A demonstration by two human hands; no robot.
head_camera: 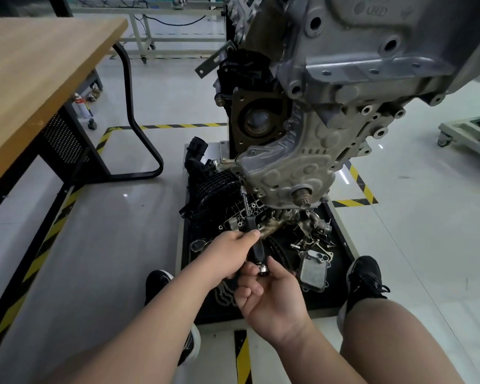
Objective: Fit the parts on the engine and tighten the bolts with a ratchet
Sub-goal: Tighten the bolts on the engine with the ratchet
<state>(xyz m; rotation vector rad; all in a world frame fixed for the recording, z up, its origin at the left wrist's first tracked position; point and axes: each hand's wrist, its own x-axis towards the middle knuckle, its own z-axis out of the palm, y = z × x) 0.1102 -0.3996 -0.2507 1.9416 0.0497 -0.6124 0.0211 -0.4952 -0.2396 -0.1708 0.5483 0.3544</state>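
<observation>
**Desk:** What are the fingers doing?

**Photographer:** The left hand's fingers (251, 235) are wrapping the black handle of the ratchet (257, 245). The right hand's fingers (250, 273) are pinching the chrome end (262, 269) at the handle's base. The left hand (233, 253) is sitting above the right hand (272, 297), and both are gripping the one tool.

**Desk:** And where is the tool reaching?

**Photographer:** Its thin shaft (244, 200) is running up and away to the lower left edge of the grey cover (283, 167) on the engine (344, 79), which is hanging on a stand. Whether the tip is sitting on a bolt is too small to tell.

**Desk:** What is crowding the work?

**Photographer:** A black ribbed manifold (214, 184) is lying just beside and under the shaft. Loose metal parts (313, 236), a finned cooler (315, 268) and a chain (225, 295) are filling the black tray (341, 239) beneath the hands. A shaft stub (302, 195) is jutting from the cover to the right.

**Desk:** Farther out?

**Photographer:** The person's black shoes (366, 273) are flanking the tray. A wooden counter (39, 65) is standing to the left, well apart, with yellow-and-black tape (178, 126) marking the floor.
</observation>
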